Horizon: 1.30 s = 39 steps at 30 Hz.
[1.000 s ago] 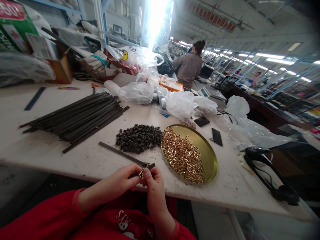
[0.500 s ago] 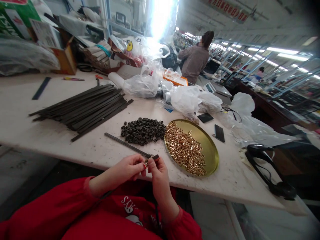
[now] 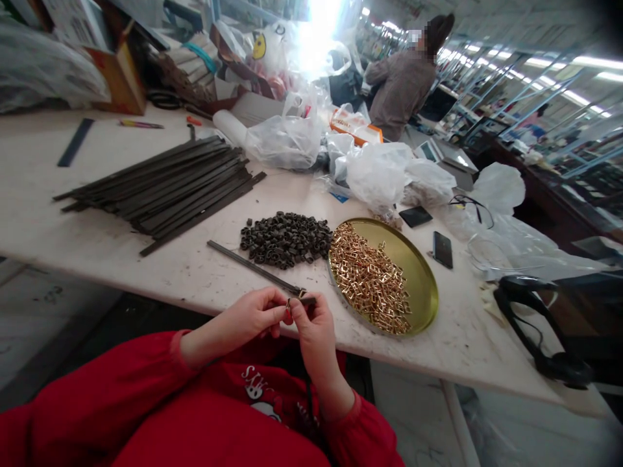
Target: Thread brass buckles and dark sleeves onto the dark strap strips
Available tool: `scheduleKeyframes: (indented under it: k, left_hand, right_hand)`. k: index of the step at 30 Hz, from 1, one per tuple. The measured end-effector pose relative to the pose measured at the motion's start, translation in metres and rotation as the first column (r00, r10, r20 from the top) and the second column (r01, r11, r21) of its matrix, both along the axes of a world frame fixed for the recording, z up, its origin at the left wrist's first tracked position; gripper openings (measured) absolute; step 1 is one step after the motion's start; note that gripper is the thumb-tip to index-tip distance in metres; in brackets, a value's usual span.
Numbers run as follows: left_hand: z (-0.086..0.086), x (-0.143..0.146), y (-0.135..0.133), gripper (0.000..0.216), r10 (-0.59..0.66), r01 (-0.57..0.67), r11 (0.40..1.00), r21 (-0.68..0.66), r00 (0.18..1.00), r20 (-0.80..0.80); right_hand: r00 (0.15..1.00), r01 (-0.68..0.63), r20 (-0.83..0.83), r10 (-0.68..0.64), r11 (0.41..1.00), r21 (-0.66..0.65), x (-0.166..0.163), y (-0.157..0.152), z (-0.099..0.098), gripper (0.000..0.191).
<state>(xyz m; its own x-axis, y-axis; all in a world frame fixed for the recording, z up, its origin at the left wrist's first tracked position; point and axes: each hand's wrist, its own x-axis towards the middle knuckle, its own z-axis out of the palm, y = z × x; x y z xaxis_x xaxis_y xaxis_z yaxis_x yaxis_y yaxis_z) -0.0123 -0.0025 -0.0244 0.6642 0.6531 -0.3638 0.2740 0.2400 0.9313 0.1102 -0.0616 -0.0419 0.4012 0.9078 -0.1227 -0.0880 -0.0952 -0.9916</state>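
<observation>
My left hand is closed in a pinch at a small gold buckle, its fingertips meeting those of the other hand. My right hand is closed on a dark strap, with thumb and forefinger near its end. The strap runs from the fingers up and left across the tabletop. Another bit of gold metal shows on it just above the right fingers. How the strap passes through the buckle is hidden by the fingers. Beyond the hands lies a heap of small dark loops. To its right, gold buckles fill part of a round gold tray.
A bundle of long dark strips lies at left on the pale table. Plastic bags crowd the back edge. Phone and black framed object sit at right. A person stands beyond the table.
The camera view has shifted, so the table things appear slightly higher and those at right farther right. Both hands stay together at the strap; its end between the right fingers now points less upward.
</observation>
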Motion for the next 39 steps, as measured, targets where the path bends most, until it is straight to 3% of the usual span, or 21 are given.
scheduleKeyframes:
  k: [6,10,12,14,16,17,19,22,27,31,35,39]
  left_hand:
    - [0.002,0.006,0.002,0.018,0.018,-0.017,0.999,-0.033,1.0,0.002]
    - [0.009,0.011,0.001,0.018,0.046,-0.044,0.995,-0.089,0.999,0.019]
    - [0.01,0.012,0.0,0.019,0.065,-0.062,0.992,-0.108,0.998,0.027]
    - [0.008,0.011,0.0,0.018,0.062,-0.059,0.992,-0.113,0.998,0.02]
    - [0.006,0.01,-0.002,0.018,0.05,-0.049,0.994,-0.1,0.999,0.01]
    - [0.005,0.01,-0.002,0.018,0.043,-0.043,0.995,-0.086,0.999,0.002]
    - [0.005,0.009,-0.004,0.018,0.035,-0.036,0.998,-0.051,0.999,-0.011]
    - [0.007,0.008,-0.005,0.021,0.012,-0.012,1.0,0.001,1.0,-0.012]
    - [0.01,0.009,-0.005,0.025,0.02,-0.021,0.999,0.041,1.0,0.023]
    - [0.01,0.005,-0.005,0.021,-0.007,0.004,0.997,0.08,1.0,0.029]
    - [0.01,-0.002,-0.005,0.014,-0.003,0.001,0.993,0.117,1.0,0.023]
    - [0.005,-0.003,-0.003,0.014,-0.002,-0.002,0.989,0.149,1.0,0.027]
  right_hand:
    - [0.988,-0.09,-0.128,0.081,0.994,-0.06,0.01,0.0,-0.004,0.024]
    - [0.902,-0.17,-0.417,0.116,0.981,-0.093,0.015,0.001,-0.003,0.026]
    - [0.87,-0.195,-0.479,0.117,0.974,-0.116,0.016,0.001,-0.002,0.026]
    - [0.927,-0.175,-0.355,0.122,0.977,-0.122,0.015,0.0,-0.002,0.024]
    - [0.996,-0.08,-0.034,0.078,0.993,-0.082,0.015,-0.003,-0.003,0.019]
    - [0.987,-0.03,0.158,0.034,0.999,-0.029,0.015,-0.005,-0.004,0.015]
    - [0.885,0.024,0.46,-0.07,0.994,0.105,0.015,-0.008,-0.005,0.009]
    - [0.783,0.011,0.61,-0.125,0.982,0.188,0.016,-0.008,-0.004,0.006]
    - [0.916,-0.013,0.401,-0.007,0.999,0.047,0.017,-0.004,0.008,0.01]
    - [0.984,-0.009,0.177,-0.002,0.998,0.066,0.018,-0.005,0.012,0.016]
    - [0.997,-0.04,-0.059,0.04,0.999,-0.001,0.015,-0.006,0.008,0.02]
    - [0.985,-0.047,-0.167,0.04,0.998,-0.035,0.007,-0.005,0.004,0.021]
